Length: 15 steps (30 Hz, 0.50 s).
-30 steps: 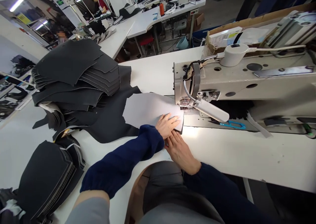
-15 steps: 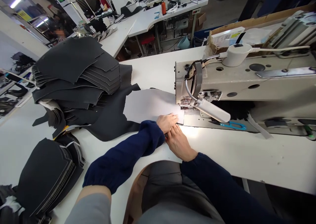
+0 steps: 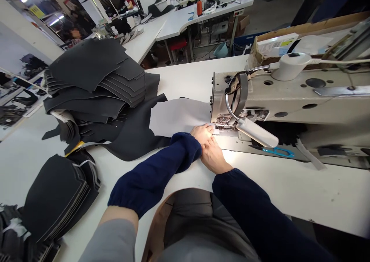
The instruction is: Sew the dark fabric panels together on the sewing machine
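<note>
A pale grey fabric piece [image 3: 176, 117] lies face up, with its right end under the head of a sewing machine [image 3: 225, 111]. My left hand [image 3: 202, 134] lies flat on its near right corner, just left of the needle area. Close against it, my right hand [image 3: 213, 154] has its fingers bent round the near edge of the piece; its fingertips are partly hidden by the left hand. A dark fabric sheet [image 3: 135, 138] extends under the left part of the pale piece. The lit white lamp [image 3: 257, 132] hangs beside the needle.
Stacked dark fabric panels [image 3: 86, 65] rise at the left, and a tied bundle of panels [image 3: 54, 196] lies nearer. Blue thread snips [image 3: 279, 151] rest by the machine bed. A cardboard box [image 3: 312, 31] stands behind it. Another person [image 3: 125, 0] sits far back.
The pale fabric piece has turned slightly, its near edge shifting away from me toward the needle. Both hands have moved forward with it, and the left fingers have drawn together. The view has shifted slightly.
</note>
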Motion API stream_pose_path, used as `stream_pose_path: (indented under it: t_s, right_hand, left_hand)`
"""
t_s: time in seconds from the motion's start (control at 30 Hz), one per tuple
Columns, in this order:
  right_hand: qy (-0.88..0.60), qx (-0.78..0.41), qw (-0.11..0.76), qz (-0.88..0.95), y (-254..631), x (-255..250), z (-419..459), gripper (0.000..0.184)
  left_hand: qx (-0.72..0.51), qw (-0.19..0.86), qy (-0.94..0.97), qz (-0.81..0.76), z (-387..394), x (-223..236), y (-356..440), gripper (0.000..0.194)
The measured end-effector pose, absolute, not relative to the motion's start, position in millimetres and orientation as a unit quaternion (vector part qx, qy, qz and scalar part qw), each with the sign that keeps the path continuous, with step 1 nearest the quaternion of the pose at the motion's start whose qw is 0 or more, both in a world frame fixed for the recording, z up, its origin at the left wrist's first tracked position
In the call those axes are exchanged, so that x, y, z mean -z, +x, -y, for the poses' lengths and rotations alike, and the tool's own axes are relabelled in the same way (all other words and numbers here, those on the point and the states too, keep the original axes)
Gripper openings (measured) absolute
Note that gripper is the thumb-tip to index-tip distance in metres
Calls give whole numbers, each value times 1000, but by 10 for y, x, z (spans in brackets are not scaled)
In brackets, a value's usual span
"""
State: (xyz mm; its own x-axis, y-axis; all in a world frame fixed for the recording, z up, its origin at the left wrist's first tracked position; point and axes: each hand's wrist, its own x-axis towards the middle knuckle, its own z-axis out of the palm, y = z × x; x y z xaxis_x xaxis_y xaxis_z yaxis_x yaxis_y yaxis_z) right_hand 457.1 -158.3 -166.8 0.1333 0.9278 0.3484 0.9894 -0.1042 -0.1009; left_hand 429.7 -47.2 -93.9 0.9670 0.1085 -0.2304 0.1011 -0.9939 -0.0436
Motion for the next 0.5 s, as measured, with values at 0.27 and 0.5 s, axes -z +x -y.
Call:
stream_pose_path:
  t_s: [0.27,0.5]
  right_hand:
    - [-742,88,183,639,4702,1684,1470,39]
    - [-733,111,206,638,4711,1579,1643,29]
  left_hand:
    - [-125,-8,-986,108,418,870,4473,28]
    - [-128,-4,-987,95,361,892,4504,31]
